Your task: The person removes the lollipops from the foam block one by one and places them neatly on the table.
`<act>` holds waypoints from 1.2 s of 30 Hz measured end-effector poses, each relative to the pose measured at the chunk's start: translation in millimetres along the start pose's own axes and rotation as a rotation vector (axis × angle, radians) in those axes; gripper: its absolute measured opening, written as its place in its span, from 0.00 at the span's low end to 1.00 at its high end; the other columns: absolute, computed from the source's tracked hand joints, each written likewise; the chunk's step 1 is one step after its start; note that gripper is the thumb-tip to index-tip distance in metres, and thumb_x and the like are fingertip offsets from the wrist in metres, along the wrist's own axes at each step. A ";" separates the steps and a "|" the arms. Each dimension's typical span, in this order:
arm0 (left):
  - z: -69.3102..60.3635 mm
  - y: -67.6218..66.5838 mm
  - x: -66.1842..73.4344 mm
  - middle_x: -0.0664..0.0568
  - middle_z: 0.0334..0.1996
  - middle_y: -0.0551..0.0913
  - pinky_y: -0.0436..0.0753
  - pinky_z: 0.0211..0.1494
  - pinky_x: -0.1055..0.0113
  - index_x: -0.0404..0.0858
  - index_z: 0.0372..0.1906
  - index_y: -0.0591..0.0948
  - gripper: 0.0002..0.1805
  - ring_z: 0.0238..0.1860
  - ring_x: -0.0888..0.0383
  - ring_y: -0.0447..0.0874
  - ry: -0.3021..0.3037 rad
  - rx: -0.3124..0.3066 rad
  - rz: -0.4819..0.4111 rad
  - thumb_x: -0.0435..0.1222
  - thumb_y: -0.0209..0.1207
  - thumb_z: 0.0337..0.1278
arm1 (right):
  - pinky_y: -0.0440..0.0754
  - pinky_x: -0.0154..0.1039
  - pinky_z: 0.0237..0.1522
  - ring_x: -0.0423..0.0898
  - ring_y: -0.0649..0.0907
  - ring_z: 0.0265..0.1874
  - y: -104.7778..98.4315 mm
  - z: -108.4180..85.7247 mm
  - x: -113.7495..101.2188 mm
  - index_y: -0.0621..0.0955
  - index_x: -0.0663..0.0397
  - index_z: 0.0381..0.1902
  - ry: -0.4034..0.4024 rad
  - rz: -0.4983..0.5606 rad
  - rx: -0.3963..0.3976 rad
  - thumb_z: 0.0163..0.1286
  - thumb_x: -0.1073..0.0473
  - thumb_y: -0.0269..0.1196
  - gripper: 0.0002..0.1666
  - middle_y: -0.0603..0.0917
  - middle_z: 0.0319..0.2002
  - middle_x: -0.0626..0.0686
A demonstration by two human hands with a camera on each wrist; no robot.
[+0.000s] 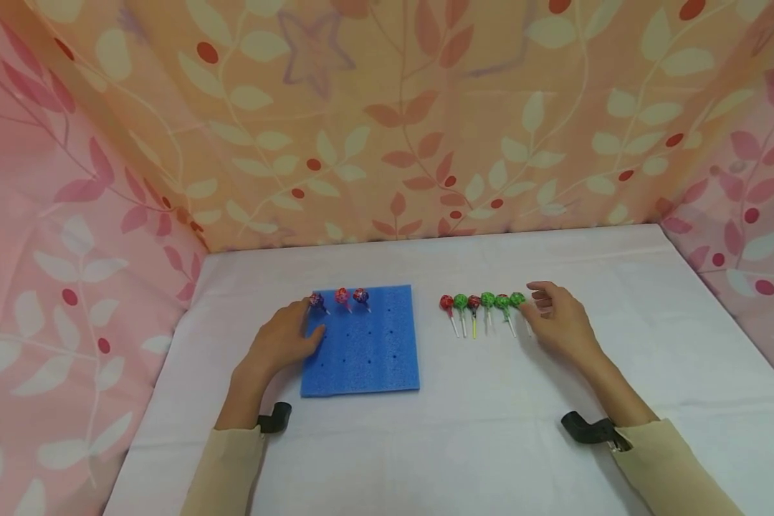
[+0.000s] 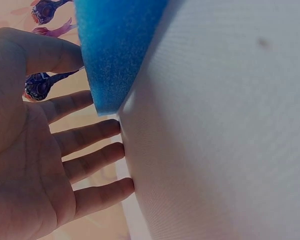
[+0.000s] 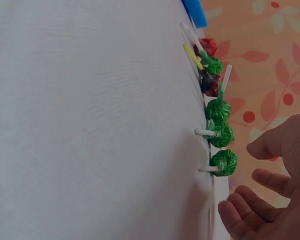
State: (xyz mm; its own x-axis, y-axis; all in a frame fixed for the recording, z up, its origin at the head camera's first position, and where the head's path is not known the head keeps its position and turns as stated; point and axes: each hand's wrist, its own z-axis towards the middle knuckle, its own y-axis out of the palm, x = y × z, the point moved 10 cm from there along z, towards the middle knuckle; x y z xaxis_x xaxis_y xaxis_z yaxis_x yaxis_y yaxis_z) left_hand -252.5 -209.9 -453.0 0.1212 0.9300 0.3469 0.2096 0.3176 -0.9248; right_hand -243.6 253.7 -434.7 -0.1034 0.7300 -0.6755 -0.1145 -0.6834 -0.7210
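Note:
A blue foam board [image 1: 361,380] dotted with small holes lies left of centre in the head view. Three wrapped lollipops stand by their sticks along its far row: a purple lollipop [image 1: 317,302], a pink lollipop [image 1: 342,296] and another purple lollipop [image 1: 361,295]. My left hand [image 1: 282,338] rests at the board's left edge, thumb at the board, other fingers spread onto the tablecloth. Right of the board lies a row of several red and green lollipops. At the row's right end, my right hand [image 1: 557,322] hovers beside a green lollipop [image 3: 223,163], fingers relaxed and holding nothing.
A white cloth [image 1: 477,430] covers the table. Patterned fabric [image 1: 400,143] hangs behind it and on both sides. Each wrist carries a black camera mount, the left mount [image 1: 276,418] and the right mount [image 1: 587,428].

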 end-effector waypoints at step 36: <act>0.9 3.5 -2.9 0.31 0.76 0.71 0.73 0.75 0.32 0.28 0.81 0.61 0.42 0.77 0.31 0.69 -0.013 -0.005 -0.005 0.51 0.55 0.74 | 0.89 0.39 0.55 0.54 0.87 0.52 61.9 5.7 -88.8 0.82 0.62 0.63 -0.172 0.270 -0.079 0.76 0.61 0.66 0.21 0.85 0.58 0.63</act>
State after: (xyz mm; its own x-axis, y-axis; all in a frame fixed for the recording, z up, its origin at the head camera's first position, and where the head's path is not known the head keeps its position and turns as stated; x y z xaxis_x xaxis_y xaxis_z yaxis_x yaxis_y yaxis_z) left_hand -253.0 -211.3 -457.4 0.1077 0.9308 0.3494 0.2149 0.3213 -0.9223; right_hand -247.2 146.6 -418.4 -0.2854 0.5080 -0.8127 0.0160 -0.8453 -0.5340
